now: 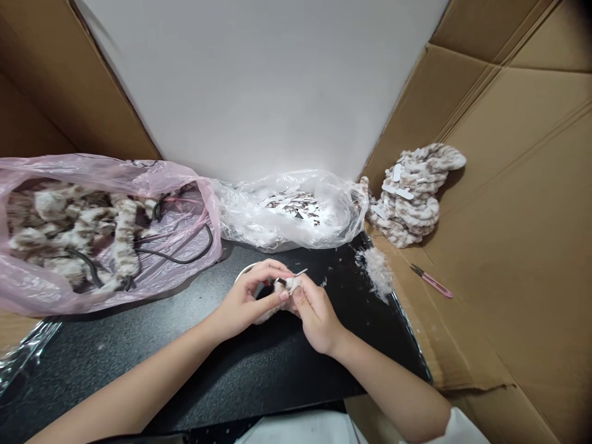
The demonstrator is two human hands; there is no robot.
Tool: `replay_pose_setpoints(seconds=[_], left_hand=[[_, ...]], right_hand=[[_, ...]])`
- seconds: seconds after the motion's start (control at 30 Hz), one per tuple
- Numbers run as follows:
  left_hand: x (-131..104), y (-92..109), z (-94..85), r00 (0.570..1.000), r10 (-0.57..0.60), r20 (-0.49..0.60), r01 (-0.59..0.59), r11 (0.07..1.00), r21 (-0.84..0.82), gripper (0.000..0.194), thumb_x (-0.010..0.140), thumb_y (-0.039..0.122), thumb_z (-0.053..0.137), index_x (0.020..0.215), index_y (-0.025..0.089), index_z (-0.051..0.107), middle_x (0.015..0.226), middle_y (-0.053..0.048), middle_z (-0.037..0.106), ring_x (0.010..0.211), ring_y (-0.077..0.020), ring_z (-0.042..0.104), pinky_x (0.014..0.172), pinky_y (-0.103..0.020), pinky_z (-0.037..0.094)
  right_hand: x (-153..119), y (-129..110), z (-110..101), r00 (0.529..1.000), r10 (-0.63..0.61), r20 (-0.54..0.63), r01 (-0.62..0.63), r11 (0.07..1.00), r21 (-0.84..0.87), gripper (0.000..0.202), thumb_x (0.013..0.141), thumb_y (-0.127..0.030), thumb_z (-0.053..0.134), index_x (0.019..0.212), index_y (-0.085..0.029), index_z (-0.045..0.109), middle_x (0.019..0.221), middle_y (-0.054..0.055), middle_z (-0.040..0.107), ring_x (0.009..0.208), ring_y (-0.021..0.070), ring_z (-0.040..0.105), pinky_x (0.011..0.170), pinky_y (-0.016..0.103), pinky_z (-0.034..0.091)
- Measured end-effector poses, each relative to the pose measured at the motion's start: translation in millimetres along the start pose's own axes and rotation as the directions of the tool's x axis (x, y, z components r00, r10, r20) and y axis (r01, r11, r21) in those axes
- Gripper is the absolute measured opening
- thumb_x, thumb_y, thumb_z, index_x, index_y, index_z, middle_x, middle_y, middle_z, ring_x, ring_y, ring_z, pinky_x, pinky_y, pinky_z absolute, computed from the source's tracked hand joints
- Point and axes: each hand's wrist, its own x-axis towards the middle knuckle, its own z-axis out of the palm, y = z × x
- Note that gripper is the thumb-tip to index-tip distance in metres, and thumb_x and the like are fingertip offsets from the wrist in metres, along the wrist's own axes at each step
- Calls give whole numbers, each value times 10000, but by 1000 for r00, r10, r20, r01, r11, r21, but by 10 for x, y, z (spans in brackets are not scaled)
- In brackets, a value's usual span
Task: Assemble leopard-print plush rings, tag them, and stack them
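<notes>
Near the middle of the black tabletop, my left hand (252,299) and my right hand (319,311) meet around a small white, furry fabric piece (290,283). The left thumb and fingers pinch one side of it, while the right thumb and forefinger press on the other. A dark tip (280,282) shows at its upper end between the hands. Just above the right forefinger, a thin, greyish, straight sliver (300,272) sticks out; I cannot tell what it is. My fingers hide most of the piece. Behind the left hand curves a pale band (245,270).
A pink plastic bag (176,163) of striped furry strips and dark cords lies left. A clear bag (342,222) of white printed tags sits at the back. Right are a furry pile (411,197) with white tags, fluff (377,271), pink-handled snips (432,282) and cardboard walls (522,185).
</notes>
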Motion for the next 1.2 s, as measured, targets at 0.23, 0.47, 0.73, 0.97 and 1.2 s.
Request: replay_pose_setpoints(seconds=[0.23, 0.47, 0.73, 0.97, 1.2], left_hand=[[-10, -12, -1, 998, -13, -58, 17, 998, 63, 210, 828, 321, 670, 1002, 205, 687, 964, -65, 643, 919, -200, 587, 825, -314, 440], [-4, 39, 25, 999, 26, 19, -28, 993, 115, 134, 834, 289, 661, 915, 187, 690, 915, -46, 603, 863, -165, 570, 805, -285, 437], [50, 80, -113, 997, 40, 60, -44, 997, 68, 293, 873, 376, 600, 1089, 210, 709, 1046, -91, 599, 960, -202, 568, 853, -324, 458], [81, 187, -142, 978, -39, 207, 22, 996, 82, 257, 860, 394, 610, 802, 199, 766, 1055, -96, 588, 960, -215, 557, 853, -316, 472], [123, -15, -246, 900, -227, -373, 101, 939, -328, 364, 627, 497, 803, 714, 154, 719, 867, -66, 643, 790, -177, 571, 705, -281, 481]], right_hand=[[74, 12, 8, 988, 126, -86, -88, 932, 350, 333, 813, -509, 623, 823, -220, 458, 668, -49, 479, 552, 89, 432, 537, 219, 379], [111, -1, 22, 965, 255, -62, -194, 851, 487, 433, 692, -502, 767, 773, -217, 452, 574, -56, 565, 459, 77, 489, 491, 205, 409], [119, -12, -1, 983, 178, -32, -144, 878, 455, 420, 739, -497, 731, 824, -224, 424, 584, -53, 619, 450, 65, 489, 467, 171, 380], [123, -47, -17, 954, 246, 172, -298, 848, 438, 473, 719, -540, 727, 846, -229, 395, 573, -58, 635, 421, 63, 462, 469, 188, 355], [124, -87, -134, 870, 328, 367, -467, 785, 407, 409, 756, -533, 690, 820, -164, 525, 421, -120, 414, 335, 31, 274, 382, 179, 211]])
